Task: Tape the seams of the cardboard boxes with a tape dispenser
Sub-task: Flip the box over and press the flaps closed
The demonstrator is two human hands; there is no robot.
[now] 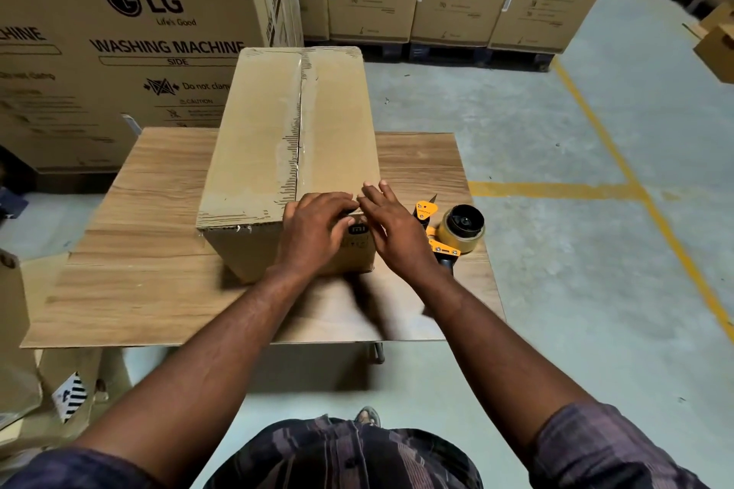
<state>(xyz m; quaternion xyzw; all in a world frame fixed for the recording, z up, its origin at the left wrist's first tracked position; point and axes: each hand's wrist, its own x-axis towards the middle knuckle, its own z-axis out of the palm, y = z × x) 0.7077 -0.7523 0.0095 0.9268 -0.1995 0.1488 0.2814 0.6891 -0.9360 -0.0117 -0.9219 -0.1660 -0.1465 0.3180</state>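
Hiding box label, hands overlapping, blurred

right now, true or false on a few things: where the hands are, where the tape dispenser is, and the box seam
1. Both hands rest on the near end of the cardboard box. True: left hand, right hand.
2. The right hand holds the tape dispenser. False: it lies on the wooden table, right of the box.
3. The box flaps stand open. False: they are closed along the centre seam.
4. Large washing machine cartons stand behind the table. True.
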